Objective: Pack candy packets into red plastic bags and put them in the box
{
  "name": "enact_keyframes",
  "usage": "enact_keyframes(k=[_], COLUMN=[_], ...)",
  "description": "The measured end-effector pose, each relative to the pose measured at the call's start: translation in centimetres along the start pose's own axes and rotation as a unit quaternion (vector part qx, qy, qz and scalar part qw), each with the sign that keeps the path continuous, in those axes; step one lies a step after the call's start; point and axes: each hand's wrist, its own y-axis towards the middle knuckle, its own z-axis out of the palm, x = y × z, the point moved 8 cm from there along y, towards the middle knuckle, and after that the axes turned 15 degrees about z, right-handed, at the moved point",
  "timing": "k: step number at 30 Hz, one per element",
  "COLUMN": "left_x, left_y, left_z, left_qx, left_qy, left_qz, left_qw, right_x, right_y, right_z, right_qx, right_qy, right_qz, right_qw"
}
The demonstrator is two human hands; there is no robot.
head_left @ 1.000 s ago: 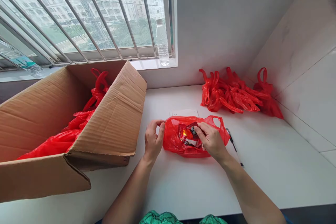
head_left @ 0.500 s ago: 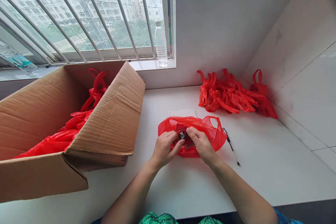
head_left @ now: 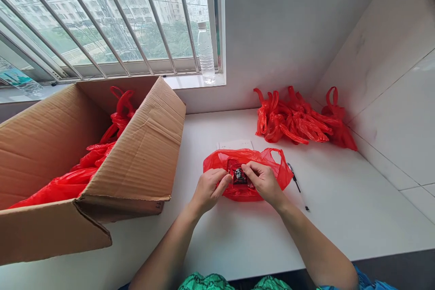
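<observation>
A small black packet with white print and red edges (head_left: 239, 176) is held over the mouth of an open red plastic bag (head_left: 217, 159). My left hand (head_left: 211, 186) is closed in a pinch at the packet's left edge. At its upper right corner, the thumb and fingers of my right hand (head_left: 265, 186) pinch it. More dark red wrapping shows inside the bag, partly hidden by my hands. The bag lies spread on the white table (head_left: 210, 244), one handle loop standing up at the right.
A large cardboard box (head_left: 136, 154) with red bags (head_left: 76, 181) inside stands at the left. Several tied red bags (head_left: 299, 120) sit at the back right. A pen (head_left: 297, 186) lies beside the open bag, and a white paper (head_left: 234, 145) behind it. A water bottle (head_left: 205, 54) stands on the windowsill.
The packet's printed face is now flatter and more visible between my hands. My left fingers have shifted slightly outward to its edge. The whole view has moved a little.
</observation>
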Motion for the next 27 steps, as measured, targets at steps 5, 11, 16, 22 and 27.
enact_keyframes(k=[5, 11, 16, 22, 27], left_x=[2.4, 2.6, 1.9, 1.3, -2.4], left_y=[-0.8, -2.1, -4.3, -4.5, -0.2], left_z=[-3.1, -5.3, -5.3, -3.8, -7.3], left_qx=[-0.112, -0.161, -0.076, 0.008, -0.162], left_qy=[0.014, 0.083, 0.207, 0.173, -0.113], left_qz=[-0.090, -0.173, -0.231, -0.222, -0.149], left_qw=[0.990, 0.968, 0.948, 0.959, 0.969], right_x=[1.2, 4.5, 3.4, 1.9, 7.4], right_y=[-0.1, -3.2, -3.7, -3.5, -3.3], right_z=[-2.3, -8.4, -11.9, -12.2, -13.4], right_qx=[-0.121, -0.329, -0.367, -0.233, -0.153], right_qy=[-0.156, -0.223, -0.340, -0.358, -0.138], right_qz=[-0.072, -0.172, -0.071, 0.013, -0.054], right_qw=[0.978, 0.901, 0.863, 0.904, 0.977])
